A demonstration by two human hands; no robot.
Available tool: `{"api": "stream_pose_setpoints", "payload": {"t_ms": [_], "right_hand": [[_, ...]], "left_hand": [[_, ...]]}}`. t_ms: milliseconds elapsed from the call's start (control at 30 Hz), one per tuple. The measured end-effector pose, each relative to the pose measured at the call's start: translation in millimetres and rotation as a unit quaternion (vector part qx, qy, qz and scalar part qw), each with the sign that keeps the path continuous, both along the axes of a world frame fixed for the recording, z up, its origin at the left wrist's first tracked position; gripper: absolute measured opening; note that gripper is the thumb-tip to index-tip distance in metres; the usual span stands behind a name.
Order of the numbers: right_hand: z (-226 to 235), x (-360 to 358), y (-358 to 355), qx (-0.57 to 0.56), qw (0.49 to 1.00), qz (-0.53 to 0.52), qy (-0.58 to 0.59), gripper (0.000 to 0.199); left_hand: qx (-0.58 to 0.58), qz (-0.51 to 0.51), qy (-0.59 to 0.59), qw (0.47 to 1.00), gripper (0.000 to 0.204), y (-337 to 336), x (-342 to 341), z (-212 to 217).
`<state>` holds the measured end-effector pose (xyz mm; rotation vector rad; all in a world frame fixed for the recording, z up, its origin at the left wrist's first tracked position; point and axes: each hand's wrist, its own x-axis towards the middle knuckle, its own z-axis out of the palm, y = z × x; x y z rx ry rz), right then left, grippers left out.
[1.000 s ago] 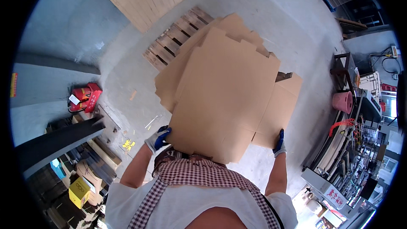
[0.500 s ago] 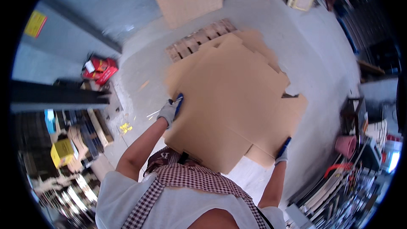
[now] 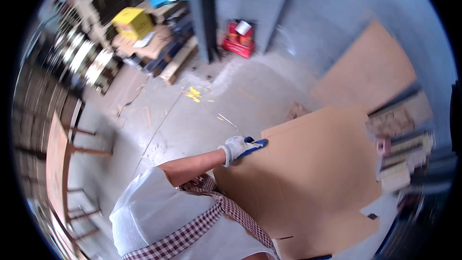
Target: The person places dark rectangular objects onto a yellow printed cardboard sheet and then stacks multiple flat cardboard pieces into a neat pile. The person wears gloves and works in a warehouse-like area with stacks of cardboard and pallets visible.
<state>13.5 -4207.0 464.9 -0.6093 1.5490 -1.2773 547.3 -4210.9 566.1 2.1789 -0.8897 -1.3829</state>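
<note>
A large brown flattened cardboard sheet [image 3: 313, 159] spans the lower right, in front of my body. My left hand [image 3: 243, 148], in a white glove with blue on the fingers and palm, is closed on the sheet's left edge. Of my right hand [image 3: 318, 258] only a sliver of blue glove shows at the lower rim, against the sheet's near right part; the rest is out of the picture. Whether there is more than one layer of cardboard in my hands cannot be told here.
A red box [image 3: 239, 38] stands by the grey post [image 3: 203, 19]. Yellow scraps [image 3: 193, 94] lie on the floor. At left are a wooden table [image 3: 57, 163] and a yellow box [image 3: 132, 23] on stacked material. A wooden board [image 3: 370, 67] leans at the back right.
My view has swung left, so the red box, post and scraps now appear further right. The cardboard sheet stays in my hands; my right hand has slipped almost out of the picture.
</note>
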Motion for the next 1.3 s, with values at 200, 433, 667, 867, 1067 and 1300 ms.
{"api": "stream_pose_setpoints", "payload": {"t_ms": [200,433,667,867,1067,1300], "right_hand": [[47,171,-51,-0.108,0.967,0.156,0.17,0.069],[85,443,-51,-0.277,0.841,0.326,0.332,0.066],[100,747,15,-0.39,0.526,0.402,0.64,0.064],[121,1015,122,-0.504,0.354,0.396,0.681,0.062],[157,1206,294,-0.617,0.184,0.333,0.689,0.06],[227,1324,541,-0.714,0.008,0.222,0.664,0.059]], "left_hand": [[-0.113,0.129,0.039,0.984,0.09,188,139,42],[-0.206,0.359,0.094,0.906,0.082,474,245,31],[-0.269,0.606,0.079,0.745,0.061,635,243,41],[-0.292,0.791,-0.131,0.521,0.057,719,299,44],[-0.353,0.821,-0.263,0.364,0.048,792,347,65],[-0.16,0.777,-0.508,0.336,0.031,980,419,66]]}}
